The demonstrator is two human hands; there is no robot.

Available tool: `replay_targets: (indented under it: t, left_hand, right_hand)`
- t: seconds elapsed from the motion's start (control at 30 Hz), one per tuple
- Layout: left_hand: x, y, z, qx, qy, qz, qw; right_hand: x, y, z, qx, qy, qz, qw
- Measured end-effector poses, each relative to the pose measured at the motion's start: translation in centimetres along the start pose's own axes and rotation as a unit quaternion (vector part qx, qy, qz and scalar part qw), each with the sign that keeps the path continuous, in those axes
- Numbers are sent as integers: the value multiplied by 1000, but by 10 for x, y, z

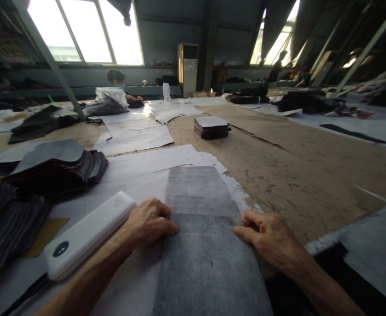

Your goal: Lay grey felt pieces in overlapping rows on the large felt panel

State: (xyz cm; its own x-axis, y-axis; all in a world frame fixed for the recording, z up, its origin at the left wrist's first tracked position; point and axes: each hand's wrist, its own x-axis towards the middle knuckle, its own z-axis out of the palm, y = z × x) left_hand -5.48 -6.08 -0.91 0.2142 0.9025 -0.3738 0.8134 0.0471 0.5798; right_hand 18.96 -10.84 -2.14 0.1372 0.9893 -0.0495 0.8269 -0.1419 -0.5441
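A long grey felt strip [199,228], made of several overlapping pieces, lies on the table in front of me, running away from the near edge. My left hand [148,221] rests at its left edge with fingers curled, thumb pressing on the fabric. My right hand [268,237] sits at the right edge, fingers bent, pinching the strip's side. A white power bank [87,235] lies just left of my left forearm.
Fanned stacks of dark cut pieces [55,169] lie at the left. White paper sheets [137,138] cover the table's left half, brown board [294,162] the right. A small dark stack [212,127] sits mid-table. A person [116,90] works at the far end.
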Motion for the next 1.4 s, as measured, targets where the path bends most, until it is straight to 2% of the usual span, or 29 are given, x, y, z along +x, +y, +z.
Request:
replay_targets:
  t: [0.13,0.23,0.3,0.37,0.43,0.53,0.6,0.77,0.9,1.13,1.4]
  left_hand:
    - [-5,7,-1,61,9,-2,998]
    - [-9,12,1,111,60,-2,992]
    - [-11,13,3,114,113,38,986]
    - [-12,13,4,112,139,89,980]
    - [-12,12,5,116,132,109,978]
    - [-11,11,5,109,111,98,983]
    - [-9,11,5,95,107,88,986]
    - [-7,11,3,81,77,57,992]
    - [-8,11,0,95,45,33,994]
    - [-7,7,1,111,51,44,992]
    - [-3,5,2,37,40,-3,999]
  right_hand:
    - [-5,-5,1,-47,9,4,999]
    - [-9,-7,1,-79,55,-8,995]
    - [-9,-6,-1,-59,81,-53,993]
    - [-6,-6,-5,-42,72,-99,992]
    - [-1,-7,-10,-43,38,-113,992]
    - [6,-9,-15,-40,-6,-106,994]
    - [9,-11,-15,-31,-13,-97,995]
    - [3,-9,-7,4,-1,-53,999]
    - [-5,-5,0,-30,24,-37,999]
    - [-6,-4,8,-42,87,-23,995]
    - [-4,-3,7,-3,70,-13,997]
